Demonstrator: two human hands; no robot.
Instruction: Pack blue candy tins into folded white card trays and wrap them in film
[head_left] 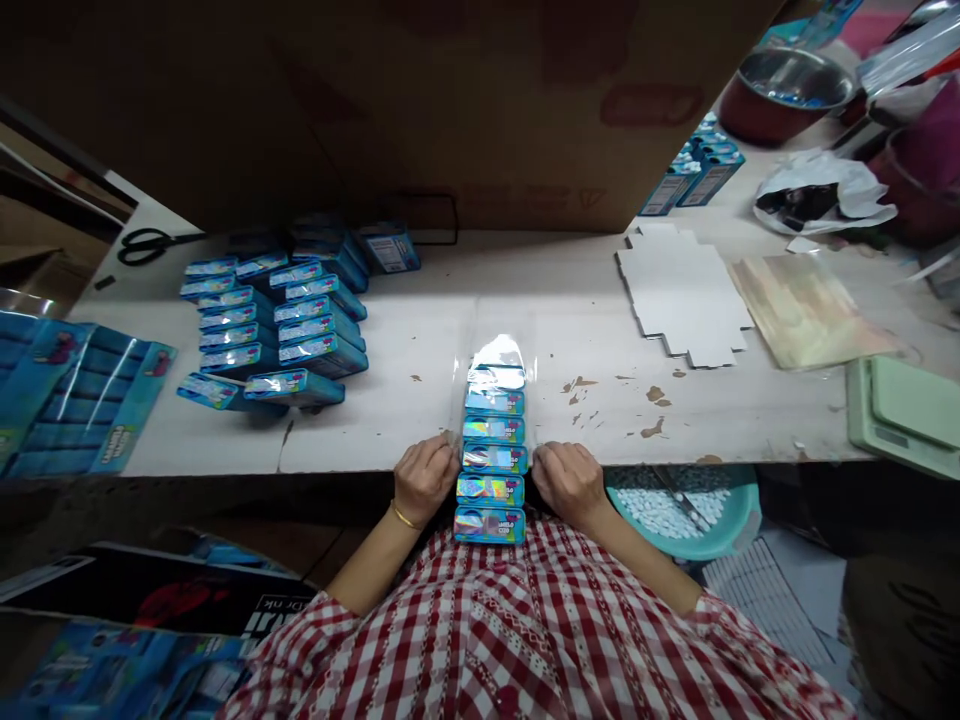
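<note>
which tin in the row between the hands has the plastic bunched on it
The farthest tin from the person: the clear film gathers over and beyond it, hiding its label, unlike the tins nearer the left hand.

Here are two hands: one left hand (424,480), one right hand (570,485) — and six tins (490,460) in one line. Also there is one scissors (154,245), one steel bowl (795,80), one teal basin (742,520) and one flat cardboard (682,295) — the piled tins (277,320) are too many to count exactly.
</note>
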